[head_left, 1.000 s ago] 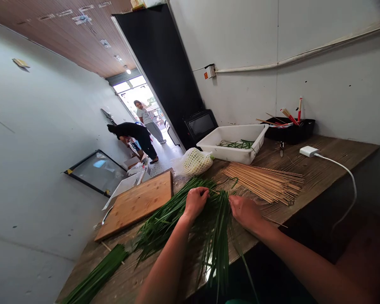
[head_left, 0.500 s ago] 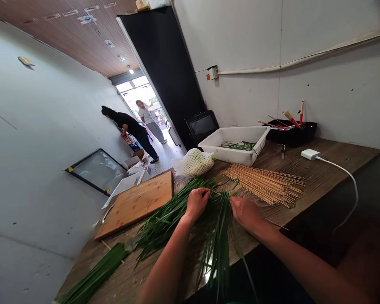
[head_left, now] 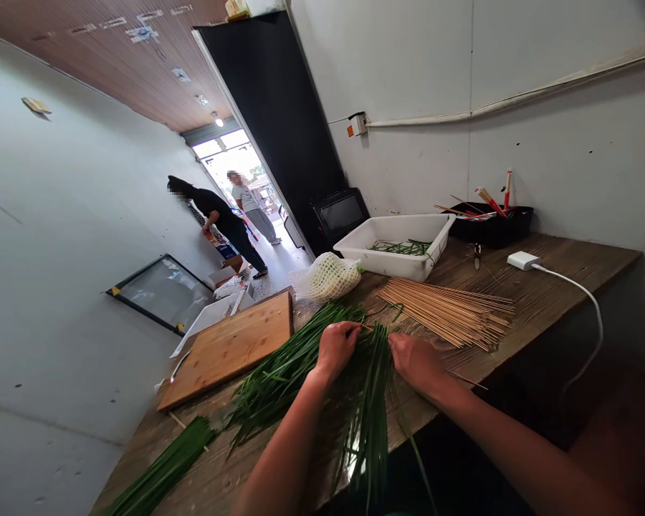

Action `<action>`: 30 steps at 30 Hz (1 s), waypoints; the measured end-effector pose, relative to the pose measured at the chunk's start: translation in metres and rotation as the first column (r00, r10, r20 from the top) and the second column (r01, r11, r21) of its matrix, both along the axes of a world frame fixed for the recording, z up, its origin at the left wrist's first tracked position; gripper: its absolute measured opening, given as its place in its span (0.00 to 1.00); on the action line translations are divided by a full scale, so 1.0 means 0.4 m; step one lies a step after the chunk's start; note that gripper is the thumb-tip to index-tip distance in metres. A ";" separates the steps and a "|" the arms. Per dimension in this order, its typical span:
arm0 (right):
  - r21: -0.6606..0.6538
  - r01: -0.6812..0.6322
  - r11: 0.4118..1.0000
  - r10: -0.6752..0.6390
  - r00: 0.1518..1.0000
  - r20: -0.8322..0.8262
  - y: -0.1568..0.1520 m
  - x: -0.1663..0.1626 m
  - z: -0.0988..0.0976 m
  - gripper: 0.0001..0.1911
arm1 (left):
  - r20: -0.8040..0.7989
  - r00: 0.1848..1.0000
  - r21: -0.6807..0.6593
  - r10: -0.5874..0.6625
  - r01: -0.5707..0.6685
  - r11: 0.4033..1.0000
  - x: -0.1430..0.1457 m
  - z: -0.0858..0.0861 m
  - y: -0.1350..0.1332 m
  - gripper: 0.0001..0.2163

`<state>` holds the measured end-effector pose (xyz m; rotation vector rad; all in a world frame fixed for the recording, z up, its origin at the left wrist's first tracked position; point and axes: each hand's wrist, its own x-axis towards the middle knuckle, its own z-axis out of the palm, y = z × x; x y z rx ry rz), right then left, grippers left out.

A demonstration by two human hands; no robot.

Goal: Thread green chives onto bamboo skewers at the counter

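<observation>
Between my hands, a row of Chinese chives (head_left: 376, 401) is threaded on a thin bamboo skewer (head_left: 467, 380) and hangs over the table's front edge. My left hand (head_left: 337, 350) pinches the skewer's tip, left of the chives. On the other side, my right hand (head_left: 416, 362) is closed around the skewer by the chives; its rear end sticks out past the palm. A loose heap of chives (head_left: 284, 365) lies beyond my left forearm. At the lower left rests another flat bunch of chives (head_left: 161, 466) on a skewer. Loose bamboo skewers (head_left: 446, 312) are spread right of my hands.
A wooden cutting board (head_left: 231, 351) lies left of the heap. Behind stand a netted bag (head_left: 327, 276), a white tub (head_left: 392, 266) holding chive scraps, and a black tray (head_left: 489, 228). A white charger (head_left: 522, 260) trails its cable over the right edge. Two people are near the doorway.
The camera view shifts slightly. My hands keep nearly the same grip on the skewer, and the chives barely move. In the background, the bending person's head has turned a little.
</observation>
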<state>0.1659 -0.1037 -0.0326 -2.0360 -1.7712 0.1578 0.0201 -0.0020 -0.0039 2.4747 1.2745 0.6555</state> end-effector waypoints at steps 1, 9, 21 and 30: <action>0.006 0.004 1.000 -0.004 1.000 0.003 0.000 0.000 -0.001 0.17 | 0.008 1.000 -0.009 -0.024 0.024 1.000 0.005 -0.001 -0.007 0.09; 0.004 0.026 1.000 -0.026 1.000 0.011 0.001 0.002 -0.002 0.17 | -0.031 0.998 0.101 -0.049 0.052 0.994 -0.013 0.032 -0.004 0.10; 0.003 0.029 1.000 -0.029 1.000 0.012 0.001 0.005 -0.006 0.17 | -0.326 0.941 0.119 0.090 -0.054 0.991 -0.019 0.017 0.007 0.08; -0.002 0.028 1.000 -0.028 0.999 0.017 0.001 0.004 -0.006 0.17 | -0.327 0.933 0.061 0.149 -0.137 0.989 -0.032 0.029 0.022 0.07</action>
